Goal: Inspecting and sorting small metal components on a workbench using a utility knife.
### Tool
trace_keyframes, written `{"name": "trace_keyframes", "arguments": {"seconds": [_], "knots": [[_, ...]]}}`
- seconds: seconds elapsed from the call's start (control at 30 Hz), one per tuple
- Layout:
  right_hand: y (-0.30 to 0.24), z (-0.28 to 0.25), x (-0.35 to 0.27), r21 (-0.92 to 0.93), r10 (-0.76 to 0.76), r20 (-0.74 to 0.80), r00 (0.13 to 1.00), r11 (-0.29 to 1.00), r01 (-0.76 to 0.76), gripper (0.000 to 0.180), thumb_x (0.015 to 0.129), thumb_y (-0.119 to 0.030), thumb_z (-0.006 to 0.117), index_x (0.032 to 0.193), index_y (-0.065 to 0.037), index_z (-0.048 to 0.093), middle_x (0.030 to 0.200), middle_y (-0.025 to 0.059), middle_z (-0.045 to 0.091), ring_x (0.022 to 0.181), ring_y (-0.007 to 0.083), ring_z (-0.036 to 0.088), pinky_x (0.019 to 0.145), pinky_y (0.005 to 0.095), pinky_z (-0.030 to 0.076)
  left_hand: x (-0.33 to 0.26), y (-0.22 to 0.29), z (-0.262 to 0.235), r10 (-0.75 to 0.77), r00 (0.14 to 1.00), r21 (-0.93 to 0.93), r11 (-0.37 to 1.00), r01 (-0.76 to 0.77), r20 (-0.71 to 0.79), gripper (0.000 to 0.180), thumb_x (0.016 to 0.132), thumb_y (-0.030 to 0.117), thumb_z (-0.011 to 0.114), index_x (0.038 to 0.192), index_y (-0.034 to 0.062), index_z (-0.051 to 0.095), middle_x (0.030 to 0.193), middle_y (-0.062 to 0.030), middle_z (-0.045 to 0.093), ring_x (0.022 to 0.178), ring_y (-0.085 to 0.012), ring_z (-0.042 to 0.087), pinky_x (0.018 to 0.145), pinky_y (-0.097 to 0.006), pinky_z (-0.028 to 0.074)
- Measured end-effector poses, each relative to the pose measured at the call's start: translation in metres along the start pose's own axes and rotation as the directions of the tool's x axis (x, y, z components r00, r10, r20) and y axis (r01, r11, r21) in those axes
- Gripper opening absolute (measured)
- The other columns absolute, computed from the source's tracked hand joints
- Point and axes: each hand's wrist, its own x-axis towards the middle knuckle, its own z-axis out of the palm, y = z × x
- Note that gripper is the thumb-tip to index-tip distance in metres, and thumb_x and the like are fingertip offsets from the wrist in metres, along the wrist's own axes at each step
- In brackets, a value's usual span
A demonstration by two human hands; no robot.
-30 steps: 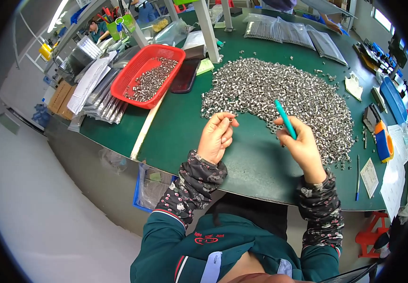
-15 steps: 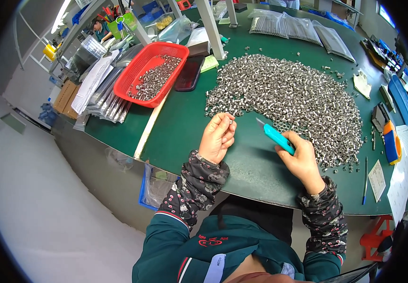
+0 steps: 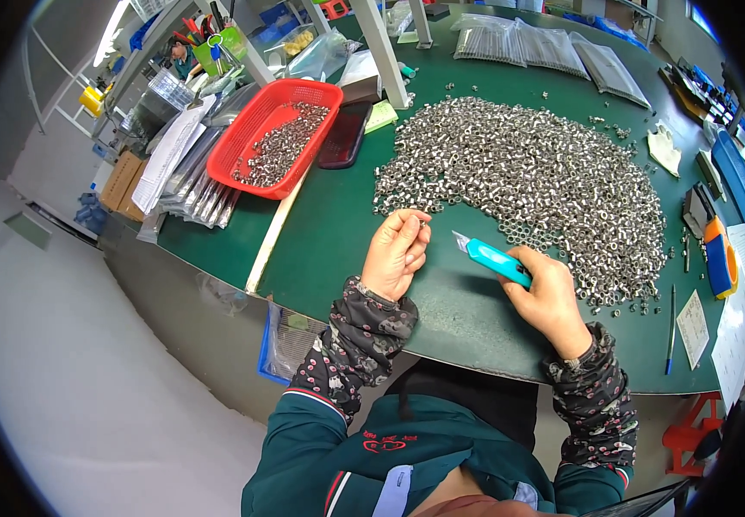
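Between the thumb and fingers of my left hand (image 3: 396, 254) I pinch a small metal ring (image 3: 422, 224), partly covered by the fingertips. My right hand (image 3: 546, 291) is closed round a turquoise utility knife (image 3: 498, 261). Its bare blade (image 3: 460, 242) points left toward my left hand, with a gap between them. Just beyond both hands spreads a large, loose heap of small silvery metal rings (image 3: 527, 172) on the green table (image 3: 450, 302). Both hands are held over the near part of this table.
A red plastic basket (image 3: 217, 164) with more metal rings stands at the left, beside a dark phone (image 3: 344, 136). Bagged parts (image 3: 523, 45) lie at the back. On the right are a blue-and-orange tape dispenser (image 3: 720, 258), a pen (image 3: 671, 332) and a paper tag (image 3: 693, 329).
The utility knife has turned in my right hand, so it lies flatter and its blade sits lower and closer to my left hand. My left hand has barely moved.
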Motion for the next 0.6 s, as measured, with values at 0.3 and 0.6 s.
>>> {"name": "trace_keyframes", "arguments": {"seconds": [0.3,0.6], "knots": [[0.0000,0.0003,0.0002,-0.033,0.032,0.022,0.999,0.999,-0.031,0.020,0.065,-0.012,0.058,0.085,-0.007,0.054,0.068,0.0138,0.057,0.063,0.0318,0.055,0.055,0.0392,0.043,-0.0002,0.0012,0.0046,-0.005,1.000,-0.001,1.000,0.005,0.023,0.013,0.086,0.013,0.043,0.094,0.0050,0.049,0.079,-0.0034,0.047,0.046,-0.0014,0.030,0.035,-0.013,0.022],[-0.0063,-0.0051,0.0015,-0.034,0.111,0.103,0.988,0.994,-0.108,0.025,0.066,-0.016,0.059,0.088,-0.007,0.050,0.063,0.0120,0.056,0.058,0.0315,0.055,0.053,0.0390,0.041,0.0003,-0.0003,0.0040,0.003,0.998,-0.002,1.000,-0.003,0.057,0.010,0.085,0.009,0.044,0.094,0.0067,0.047,0.081,-0.0041,0.048,0.046,-0.0018,0.030,0.035,-0.012,0.022]]}}
